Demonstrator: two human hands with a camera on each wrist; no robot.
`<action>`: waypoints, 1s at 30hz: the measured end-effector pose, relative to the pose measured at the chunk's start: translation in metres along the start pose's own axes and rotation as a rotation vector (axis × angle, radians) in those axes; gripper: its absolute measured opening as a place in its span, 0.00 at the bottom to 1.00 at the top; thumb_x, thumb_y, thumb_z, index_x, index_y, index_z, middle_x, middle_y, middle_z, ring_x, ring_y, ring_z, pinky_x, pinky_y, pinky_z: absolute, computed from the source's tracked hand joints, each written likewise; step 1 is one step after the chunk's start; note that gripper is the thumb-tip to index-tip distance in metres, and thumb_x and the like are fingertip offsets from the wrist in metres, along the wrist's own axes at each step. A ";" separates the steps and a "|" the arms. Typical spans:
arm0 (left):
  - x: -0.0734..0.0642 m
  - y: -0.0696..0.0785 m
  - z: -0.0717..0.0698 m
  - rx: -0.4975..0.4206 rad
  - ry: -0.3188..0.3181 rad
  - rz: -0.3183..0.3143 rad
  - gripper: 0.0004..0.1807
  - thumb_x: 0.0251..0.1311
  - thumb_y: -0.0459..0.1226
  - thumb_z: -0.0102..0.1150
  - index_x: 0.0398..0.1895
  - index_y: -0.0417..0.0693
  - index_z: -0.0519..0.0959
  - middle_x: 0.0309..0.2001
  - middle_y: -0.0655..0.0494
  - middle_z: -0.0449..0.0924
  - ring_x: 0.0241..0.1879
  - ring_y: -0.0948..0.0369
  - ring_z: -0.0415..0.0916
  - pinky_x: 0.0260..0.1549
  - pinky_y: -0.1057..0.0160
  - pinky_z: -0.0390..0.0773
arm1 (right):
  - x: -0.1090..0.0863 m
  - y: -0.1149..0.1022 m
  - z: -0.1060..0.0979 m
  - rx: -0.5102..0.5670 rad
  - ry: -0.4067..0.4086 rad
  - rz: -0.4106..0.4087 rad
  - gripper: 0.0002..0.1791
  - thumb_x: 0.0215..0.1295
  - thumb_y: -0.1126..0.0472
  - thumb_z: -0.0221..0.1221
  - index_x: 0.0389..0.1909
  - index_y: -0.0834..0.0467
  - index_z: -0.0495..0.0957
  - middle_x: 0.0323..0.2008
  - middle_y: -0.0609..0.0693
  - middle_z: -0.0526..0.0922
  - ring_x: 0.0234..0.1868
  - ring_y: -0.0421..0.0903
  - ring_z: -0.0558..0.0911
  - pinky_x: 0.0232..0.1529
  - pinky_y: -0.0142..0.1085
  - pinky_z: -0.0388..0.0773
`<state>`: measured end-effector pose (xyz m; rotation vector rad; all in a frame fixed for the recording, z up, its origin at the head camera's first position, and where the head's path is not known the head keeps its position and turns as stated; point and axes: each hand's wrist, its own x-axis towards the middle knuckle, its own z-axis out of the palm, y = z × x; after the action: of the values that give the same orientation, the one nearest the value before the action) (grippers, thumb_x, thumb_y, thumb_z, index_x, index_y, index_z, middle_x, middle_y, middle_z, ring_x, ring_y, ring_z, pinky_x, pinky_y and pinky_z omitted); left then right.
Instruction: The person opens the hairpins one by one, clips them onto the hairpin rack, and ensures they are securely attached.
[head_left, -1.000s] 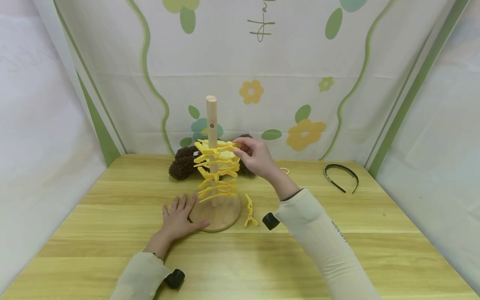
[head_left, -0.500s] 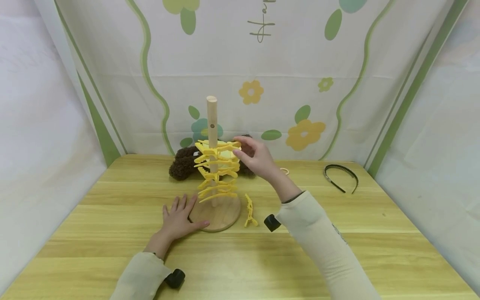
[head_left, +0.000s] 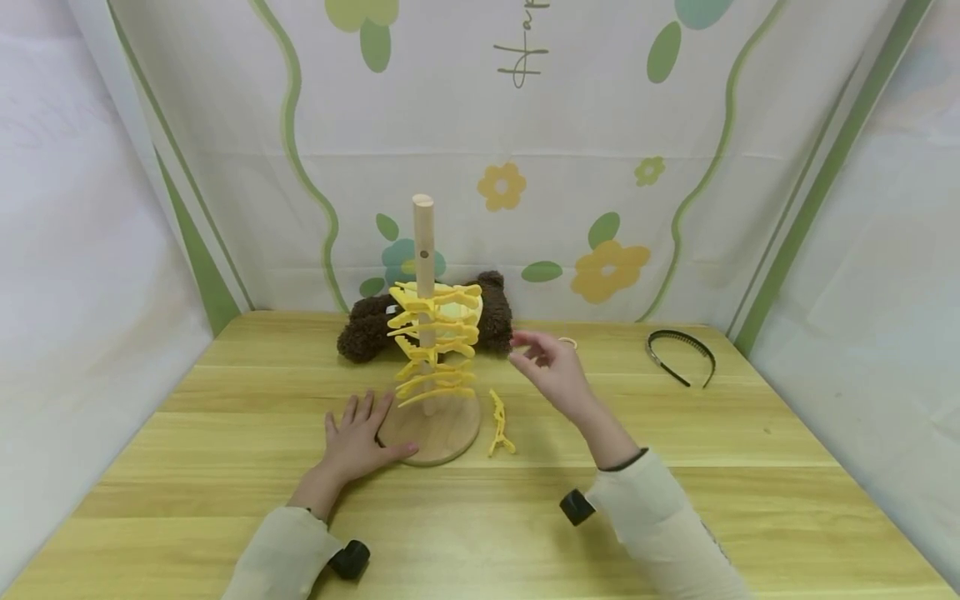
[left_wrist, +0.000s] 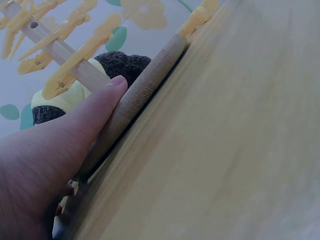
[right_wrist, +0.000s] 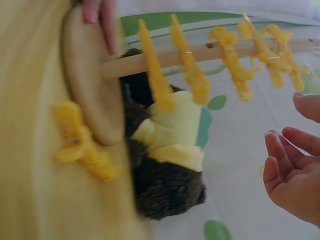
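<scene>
A wooden post (head_left: pixel 423 229) stands upright on a round wooden base (head_left: pixel 446 429). Several yellow hair clips (head_left: pixel 442 333) are clamped across the post, one above another. My left hand (head_left: pixel 356 442) rests spread at the base's left edge, and its thumb (left_wrist: pixel 92 112) presses on top in the left wrist view. To the right of the stand, apart from the clips, is my right hand (head_left: pixel 555 373). Its fingers are loosely bent and hold nothing, as the right wrist view also shows. One loose yellow hair clip (head_left: pixel 499 425) lies on the table right of the base.
Behind the stand a dark brown plush toy (head_left: pixel 495 312) in a yellow top lies on its side. A black headband (head_left: pixel 682 354) is at the back right of the wooden table (head_left: pixel 675 500). A small pale ring (head_left: pixel 570 342) lies partly hidden behind my right hand.
My right hand has let go of the top hair clip and moved right and down, away from the post. The clip stays on the post. My left hand has not moved.
</scene>
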<state>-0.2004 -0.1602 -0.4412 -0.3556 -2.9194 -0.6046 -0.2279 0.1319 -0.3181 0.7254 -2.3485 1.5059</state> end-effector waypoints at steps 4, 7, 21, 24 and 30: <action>0.000 -0.001 0.000 0.000 0.005 0.001 0.53 0.38 0.70 0.46 0.66 0.51 0.51 0.63 0.38 0.47 0.61 0.40 0.37 0.47 0.34 0.33 | -0.020 0.015 0.004 0.004 -0.014 0.071 0.18 0.55 0.64 0.58 0.47 0.67 0.73 0.39 0.59 0.77 0.34 0.46 0.74 0.34 0.35 0.71; 0.000 -0.002 0.000 0.001 0.004 -0.004 0.53 0.38 0.70 0.46 0.66 0.51 0.51 0.63 0.38 0.47 0.61 0.40 0.37 0.47 0.34 0.33 | -0.031 0.018 0.009 0.012 -0.021 0.111 0.18 0.55 0.65 0.58 0.46 0.68 0.72 0.38 0.60 0.77 0.34 0.49 0.74 0.35 0.38 0.71; 0.000 0.000 0.000 -0.012 0.005 -0.007 0.53 0.38 0.70 0.46 0.66 0.52 0.51 0.63 0.39 0.47 0.61 0.41 0.37 0.47 0.34 0.32 | -0.060 0.042 0.027 0.049 -0.044 0.233 0.15 0.51 0.72 0.58 0.41 0.74 0.73 0.33 0.61 0.77 0.31 0.51 0.74 0.32 0.37 0.71; 0.000 -0.001 0.001 -0.003 0.007 -0.007 0.53 0.38 0.70 0.45 0.66 0.52 0.51 0.63 0.39 0.46 0.61 0.41 0.37 0.47 0.34 0.32 | -0.065 0.054 0.032 0.063 -0.057 0.255 0.15 0.51 0.71 0.59 0.40 0.73 0.73 0.32 0.60 0.77 0.30 0.48 0.74 0.31 0.34 0.71; 0.000 -0.001 0.002 -0.009 0.004 -0.011 0.53 0.38 0.71 0.45 0.66 0.53 0.50 0.63 0.40 0.46 0.61 0.42 0.36 0.47 0.35 0.32 | -0.073 0.084 0.042 0.011 -0.133 0.232 0.18 0.50 0.63 0.62 0.40 0.69 0.75 0.33 0.55 0.78 0.30 0.44 0.75 0.32 0.32 0.72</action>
<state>-0.2011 -0.1607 -0.4432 -0.3393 -2.9172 -0.6202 -0.2092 0.1424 -0.4353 0.5884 -2.6023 1.6079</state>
